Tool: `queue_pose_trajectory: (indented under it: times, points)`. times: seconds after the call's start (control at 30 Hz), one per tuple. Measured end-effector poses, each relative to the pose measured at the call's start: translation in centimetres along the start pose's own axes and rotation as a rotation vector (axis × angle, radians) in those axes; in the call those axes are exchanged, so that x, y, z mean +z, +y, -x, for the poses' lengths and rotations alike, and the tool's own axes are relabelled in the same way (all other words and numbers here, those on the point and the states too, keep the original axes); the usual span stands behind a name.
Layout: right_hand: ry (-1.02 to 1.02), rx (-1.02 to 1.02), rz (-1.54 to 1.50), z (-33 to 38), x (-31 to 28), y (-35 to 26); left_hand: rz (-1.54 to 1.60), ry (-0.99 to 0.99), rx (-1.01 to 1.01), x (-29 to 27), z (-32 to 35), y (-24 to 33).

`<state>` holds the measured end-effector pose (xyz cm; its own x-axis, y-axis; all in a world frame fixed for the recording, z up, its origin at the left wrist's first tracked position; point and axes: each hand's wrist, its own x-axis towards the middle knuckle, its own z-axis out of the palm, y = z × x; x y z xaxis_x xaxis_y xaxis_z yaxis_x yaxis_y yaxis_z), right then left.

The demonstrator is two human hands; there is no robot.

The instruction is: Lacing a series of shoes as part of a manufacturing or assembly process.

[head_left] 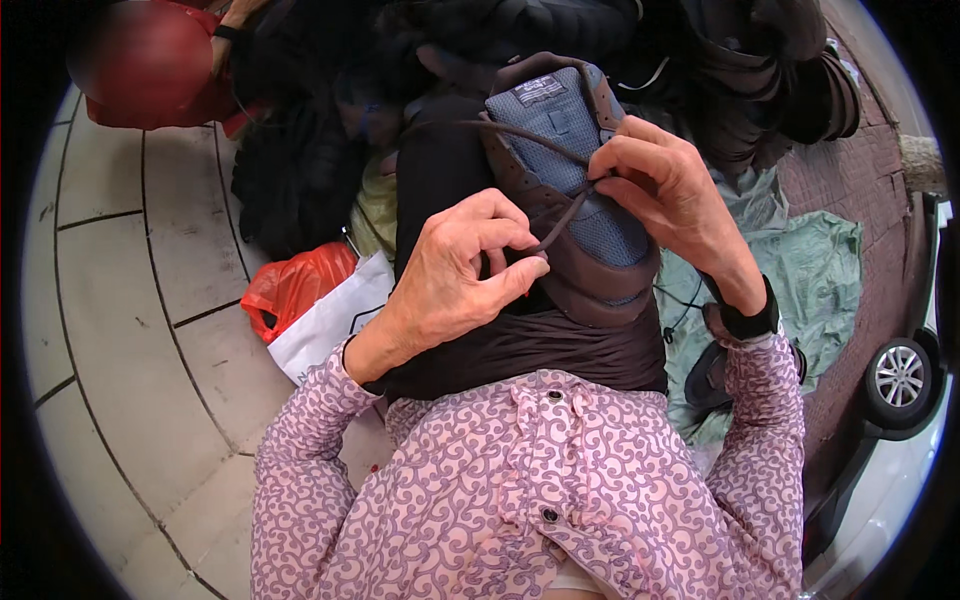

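Two hands are held over a brown shoe (603, 305), which is rested on the dark trousers (590, 362) with its toe turned toward the body. One thin brown lace (562, 225) is pinched in narrow tip grips: by the fingers of the left hand (540, 252) at the left of the brown shoe, and by those of the right hand (597, 180) over its right side. A slip seems the likeliest fault, since the cord is thin and only fingertips are used. A snag could be caused by the loose length trailed across the blue tongue (583, 125). As the brown shoe appears to be borne by the lap, it could be tipped by a hard pull.

Left of the brown shoe, a white bag (335, 320) and a red-orange bag (300, 283) are set down. Right of it, a green sheet (812, 290) is spread, partly covered by the right forearm. Beyond the brown shoe, the way is crowded by a dark pile (735, 95), whose contents cannot all be told. Farthest right of it, a car wheel (898, 378) is seen.
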<state>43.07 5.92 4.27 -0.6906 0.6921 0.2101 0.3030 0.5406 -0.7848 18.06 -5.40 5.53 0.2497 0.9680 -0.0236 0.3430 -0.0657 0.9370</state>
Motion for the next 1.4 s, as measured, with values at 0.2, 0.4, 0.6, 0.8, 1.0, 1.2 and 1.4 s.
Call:
queue_pose_trajectory:
  times: [0.2, 0.4, 0.6, 0.8, 1.0, 1.2, 1.4]
  points:
    - [0.15, -0.089, 0.32, -0.4, 0.1, 0.1, -0.176, 0.022, 0.14, 0.0, -0.4, -0.1]
    - [0.398, 0.114, 0.491, -1.8, -3.2, 7.3, -0.111, 0.068, 0.107, 0.7, -1.4, -0.7]
    - [0.443, 0.021, 0.49, -1.4, -2.9, 8.5, -0.573, 0.292, 0.347, -0.3, -4.9, -0.4]
    - [0.449, -0.05, 0.602, -1.7, -4.7, 7.0, -0.695, 0.196, 0.306, -0.6, -6.8, -0.8]
    - [0.49, -0.046, 0.624, -3.5, -4.5, 8.0, -0.646, 0.166, 0.293, -0.9, -6.2, -1.3]
    - [0.42, 0.065, 0.443, -1.9, -2.4, 8.7, -0.594, 0.232, 0.248, -1.0, -5.7, -0.9]
    - [0.271, 0.206, -0.028, -1.1, -5.5, 7.2, -0.659, 0.266, 0.327, -0.8, -5.3, 1.2]
